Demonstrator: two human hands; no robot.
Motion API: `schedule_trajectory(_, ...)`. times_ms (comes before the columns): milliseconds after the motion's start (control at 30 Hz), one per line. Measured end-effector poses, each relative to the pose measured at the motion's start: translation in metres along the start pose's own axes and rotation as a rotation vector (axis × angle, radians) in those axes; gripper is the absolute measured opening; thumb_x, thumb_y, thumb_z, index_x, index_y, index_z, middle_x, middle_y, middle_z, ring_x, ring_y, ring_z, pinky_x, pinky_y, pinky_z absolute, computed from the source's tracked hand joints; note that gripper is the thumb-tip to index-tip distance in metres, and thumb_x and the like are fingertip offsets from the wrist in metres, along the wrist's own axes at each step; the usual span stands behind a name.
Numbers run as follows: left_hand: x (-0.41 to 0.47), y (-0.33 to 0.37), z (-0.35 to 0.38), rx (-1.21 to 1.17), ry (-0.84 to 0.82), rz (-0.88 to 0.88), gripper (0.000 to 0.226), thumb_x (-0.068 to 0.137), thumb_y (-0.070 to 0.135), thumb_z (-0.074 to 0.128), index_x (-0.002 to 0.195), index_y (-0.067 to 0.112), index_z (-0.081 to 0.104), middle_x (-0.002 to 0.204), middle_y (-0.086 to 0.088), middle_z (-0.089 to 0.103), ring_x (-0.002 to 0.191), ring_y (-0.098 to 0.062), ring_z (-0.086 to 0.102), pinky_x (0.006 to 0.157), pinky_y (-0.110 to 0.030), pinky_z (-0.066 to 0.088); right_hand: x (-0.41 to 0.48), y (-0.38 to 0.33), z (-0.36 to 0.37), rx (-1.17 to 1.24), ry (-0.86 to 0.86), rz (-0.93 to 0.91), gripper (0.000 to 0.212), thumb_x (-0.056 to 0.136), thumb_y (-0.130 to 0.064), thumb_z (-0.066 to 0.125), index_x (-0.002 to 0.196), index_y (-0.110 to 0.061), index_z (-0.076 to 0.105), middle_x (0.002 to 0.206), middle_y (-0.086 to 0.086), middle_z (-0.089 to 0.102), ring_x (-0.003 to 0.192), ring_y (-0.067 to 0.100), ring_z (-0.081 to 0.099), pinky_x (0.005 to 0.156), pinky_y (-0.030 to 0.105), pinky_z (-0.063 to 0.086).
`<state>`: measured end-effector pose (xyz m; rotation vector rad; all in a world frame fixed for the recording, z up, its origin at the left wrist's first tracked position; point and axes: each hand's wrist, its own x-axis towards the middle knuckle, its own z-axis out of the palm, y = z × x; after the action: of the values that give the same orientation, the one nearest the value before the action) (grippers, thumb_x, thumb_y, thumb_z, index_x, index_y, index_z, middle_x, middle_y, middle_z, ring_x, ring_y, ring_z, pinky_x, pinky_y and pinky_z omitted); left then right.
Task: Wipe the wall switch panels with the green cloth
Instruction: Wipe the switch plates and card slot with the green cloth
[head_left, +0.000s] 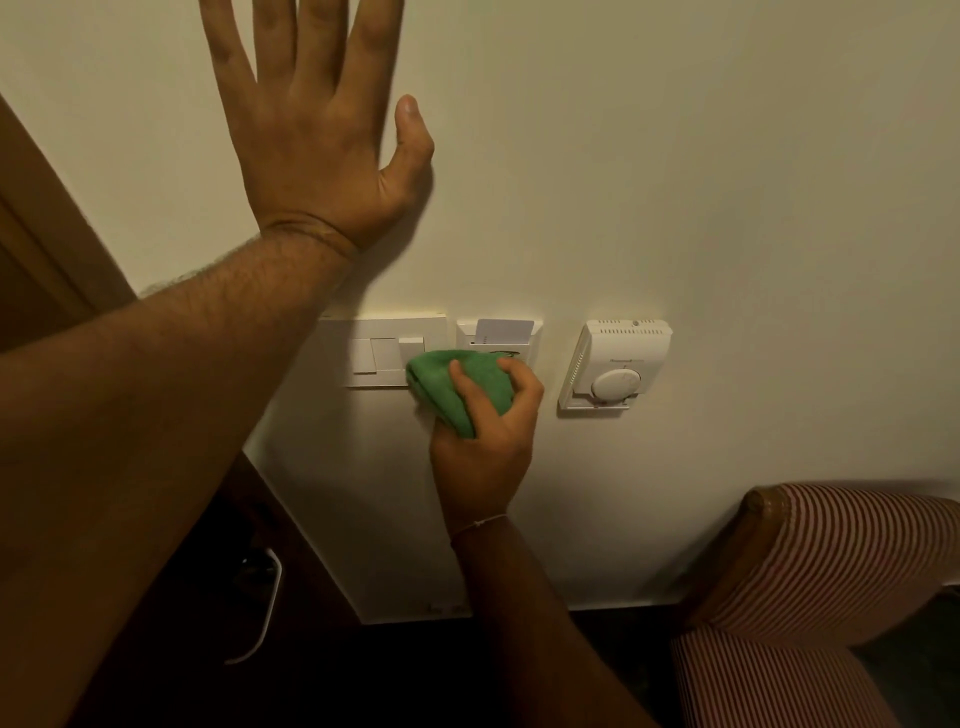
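Three fixtures sit in a row on the wall, and the middle one, the key-card holder, is your landmark. Your right hand is clenched around the bunched green cloth, which presses against the holder's lower left part and laps over the right edge of the switch plate just left of it. Your left hand is spread flat on the wall, above and left of the holder, grasping nothing, only bracing you.

To do this stroke well, I would keep the pad of cloth folded thick under your fingertips and sweep it sideways across each face. Light pressure seems wise over the rockers left of the holder, since a hard push would likely flip one. A card stands in the holder's top slot; wipe below and around it so you do not knock it out. The thermostat, well right of the holder, looks untouched by the cloth at this moment, so it probably comes last.
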<state>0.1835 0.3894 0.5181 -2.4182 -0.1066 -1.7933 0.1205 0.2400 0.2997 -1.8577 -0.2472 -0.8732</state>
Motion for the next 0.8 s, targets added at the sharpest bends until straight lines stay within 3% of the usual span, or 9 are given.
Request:
schedule_trajectory(100,0.0,0.0,-0.002,0.0,-0.005,0.001,0.066,0.11,0.043,0.047,0.165,0.006,0.041,0.164,-0.031,0.041,0.151,-0.057,0.038,0.118,-0.08,0.024,0.0,0.006,-0.006,-0.054,-0.046,-0.071,0.041,0.082,-0.015,0.09,0.122,-0.018,0.08,0.141,0.017,0.057,0.128,0.036,0.062,0.097,0.043,0.064)
schedule_trajectory(200,0.0,-0.001,-0.001,0.013,-0.002,0.01,0.066,0.11,0.043,0.048,0.164,0.006,0.043,0.164,-0.031,0.042,0.15,-0.057,0.039,0.118,-0.08,0.025,0.003,0.016,-0.017,-0.063,0.03,-0.007,0.034,0.087,-0.022,0.081,0.121,-0.017,0.081,0.145,0.015,0.053,0.132,0.035,0.06,0.104,0.037,0.06)
schedule_trajectory(267,0.0,0.0,-0.001,0.01,0.001,0.009,0.065,0.109,0.042,0.049,0.163,0.005,0.044,0.162,-0.032,0.043,0.149,-0.057,0.041,0.117,-0.081,0.026,0.006,0.023,-0.023,-0.047,0.122,0.071,0.033,0.088,-0.025,0.073,0.119,-0.016,0.082,0.145,0.015,0.052,0.134,0.035,0.059,0.111,0.027,0.055)
schedule_trajectory(400,0.001,0.001,-0.002,0.002,0.004,0.009,0.065,0.109,0.041,0.05,0.162,0.005,0.046,0.161,-0.032,0.044,0.148,-0.058,0.042,0.116,-0.08,0.026,0.009,0.029,-0.024,-0.023,0.167,0.141,0.037,0.085,-0.014,0.082,0.121,-0.012,0.08,0.144,0.021,0.052,0.137,0.034,0.057,0.116,0.008,0.04)
schedule_trajectory(467,-0.001,0.003,-0.002,-0.007,0.004,0.005,0.064,0.109,0.041,0.05,0.162,0.005,0.046,0.161,-0.032,0.045,0.148,-0.058,0.042,0.117,-0.08,0.026,0.007,0.027,-0.021,-0.016,0.155,0.123,0.034,0.087,-0.022,0.078,0.12,-0.012,0.08,0.143,0.021,0.053,0.135,0.035,0.058,0.116,0.013,0.044)
schedule_trajectory(533,-0.002,0.004,-0.002,-0.01,0.005,0.003,0.064,0.109,0.041,0.051,0.162,0.005,0.047,0.161,-0.031,0.045,0.148,-0.057,0.042,0.116,-0.08,0.026,0.002,0.022,-0.017,-0.024,0.111,0.074,0.035,0.089,-0.029,0.072,0.118,-0.013,0.081,0.141,0.022,0.055,0.132,0.036,0.059,0.111,0.029,0.054)
schedule_trajectory(633,-0.001,0.003,-0.001,-0.008,0.013,0.008,0.064,0.108,0.041,0.051,0.161,0.005,0.047,0.16,-0.032,0.046,0.147,-0.058,0.043,0.116,-0.081,0.028,-0.006,0.017,-0.007,-0.041,0.017,0.001,0.033,0.089,-0.025,0.074,0.12,-0.015,0.081,0.139,0.021,0.057,0.129,0.036,0.061,0.101,0.042,0.063)
schedule_trajectory(800,0.0,0.001,-0.002,-0.005,-0.014,-0.001,0.066,0.109,0.043,0.047,0.164,0.006,0.044,0.163,-0.031,0.042,0.15,-0.057,0.039,0.118,-0.081,0.025,-0.008,0.025,-0.005,-0.074,-0.029,-0.039,0.041,0.083,-0.01,0.09,0.121,-0.017,0.081,0.139,0.02,0.059,0.128,0.037,0.062,0.096,0.047,0.064)
